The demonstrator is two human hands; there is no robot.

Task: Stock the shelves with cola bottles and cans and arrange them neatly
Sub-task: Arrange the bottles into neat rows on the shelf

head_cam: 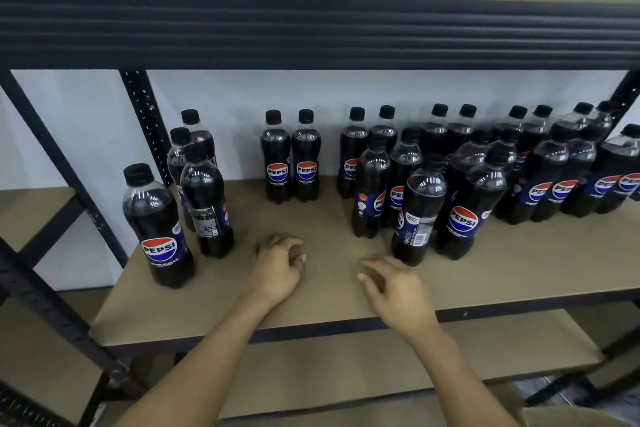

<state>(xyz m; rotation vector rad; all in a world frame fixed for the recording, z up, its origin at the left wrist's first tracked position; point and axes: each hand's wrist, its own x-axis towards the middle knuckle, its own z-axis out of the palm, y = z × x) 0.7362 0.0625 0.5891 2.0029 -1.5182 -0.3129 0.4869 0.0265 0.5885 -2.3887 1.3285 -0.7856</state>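
Both grips are empty at the front of the shelf [329, 218]. My right grip [391, 282] sits just below-left of the nearest cola bottle [420, 215], which is upright w/ its long axis vertical and barcode side out. No contact yet. Left grip [278, 262] is farther off, between that btl and the left cluster [204, 204]. Fingers on both are loosely curled, pinching nothing. I'd guess R goes next, fwd & right, to straighten that btl into the rows.
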